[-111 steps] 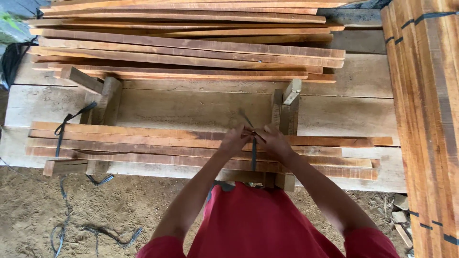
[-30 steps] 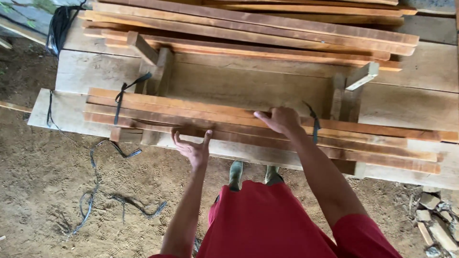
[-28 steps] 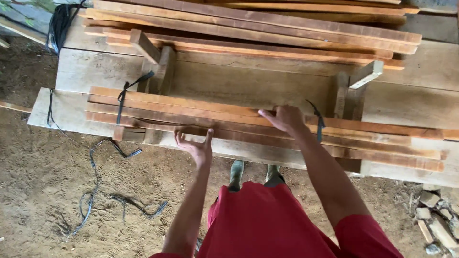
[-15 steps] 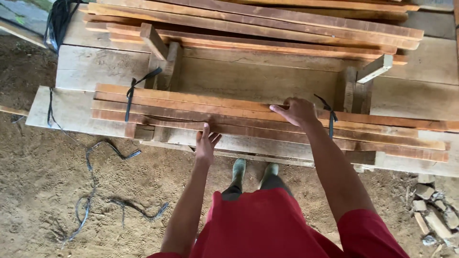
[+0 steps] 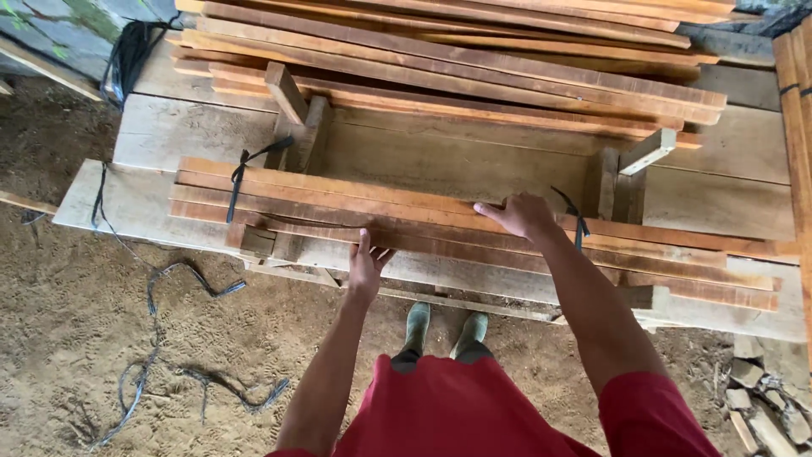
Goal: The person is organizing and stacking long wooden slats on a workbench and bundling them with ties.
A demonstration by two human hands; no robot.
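loose black strap offcuts (image 5: 161, 338) are seen on the sandy ground (image 5: 68, 338) at far left. a pale, rough-sawn plank bench (image 5: 127, 203) carries the bundle of reddish-brown slats (image 5: 423, 222), which lies lengthwise along its near edge. the bundle is bound by a knotted black strap (image 5: 241, 182) near its left end and by a second black strap (image 5: 579, 224) right of centre.

the left hand (image 5: 365, 262) is placed at the near lower edge of the bundle, palm up against the wood, fingers (image 5: 364, 241) extended and only slightly curled; nothing is enclosed by it. the right hand (image 5: 520, 216) is laid on top of the bundle just left of the second strap, fingers spread flat with the tips hooked over the far edge; a closed grip is not seen.

judgement: the slats are long, thin and stiff, sawn with dry, splintery faces and uneven ends. as a tied bundle it is probably fairly heavy and likely to sag or slide within the straps if taken at one end. hold is best taken between the two straps, one hand beneath and one above, near the balance point.

behind, two upright wooden stops (image 5: 296, 118) (image 5: 626, 169) and a loose stack of slats (image 5: 474, 59) are noted; at far right, a strapped stack (image 5: 795, 110).
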